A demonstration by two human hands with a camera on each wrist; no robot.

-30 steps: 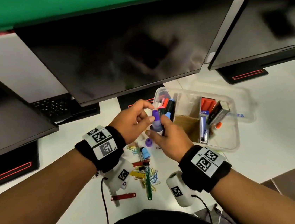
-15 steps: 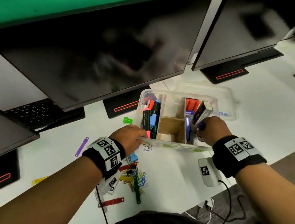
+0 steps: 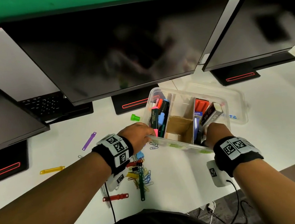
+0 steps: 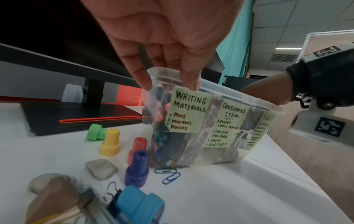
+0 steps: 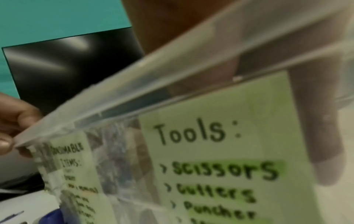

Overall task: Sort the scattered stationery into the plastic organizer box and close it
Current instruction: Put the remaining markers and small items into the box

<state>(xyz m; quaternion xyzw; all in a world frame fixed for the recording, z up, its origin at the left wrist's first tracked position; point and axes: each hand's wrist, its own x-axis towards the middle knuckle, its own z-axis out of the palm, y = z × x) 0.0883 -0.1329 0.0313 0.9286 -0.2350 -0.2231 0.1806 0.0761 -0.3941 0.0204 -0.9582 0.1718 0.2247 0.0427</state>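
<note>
White desk (image 3: 178, 178) under a row of dark monitors (image 3: 117, 47), green wall behind. Nearest the body: a heap of paper clips and binder clips (image 3: 141, 175) with coloured file fasteners, red (image 3: 116, 197) and yellow (image 3: 52, 170). Left hand (image 3: 137, 137) reaches forward, palm down, fingers (image 4: 189, 78) hooked over the near-left rim of the clear plastic organizer box (image 3: 224, 119), gripping it. Right hand (image 3: 217, 131) does the same at the near-right corner, fingers (image 5: 321, 136) curled inside the wall (seen through the plastic). Box is open, tilted toward the person, its near wall carrying three green labels (image 4: 188, 110): writing materials, consumable items, tools. Left compartment holds markers (image 3: 154, 118); middle shows cardboard. Small stamps, blue (image 4: 137, 168), yellow (image 4: 111, 142), red (image 4: 138, 145), green (image 4: 95, 131), stand just left of the box. Its lid (image 3: 241, 101) lies beyond.
</note>
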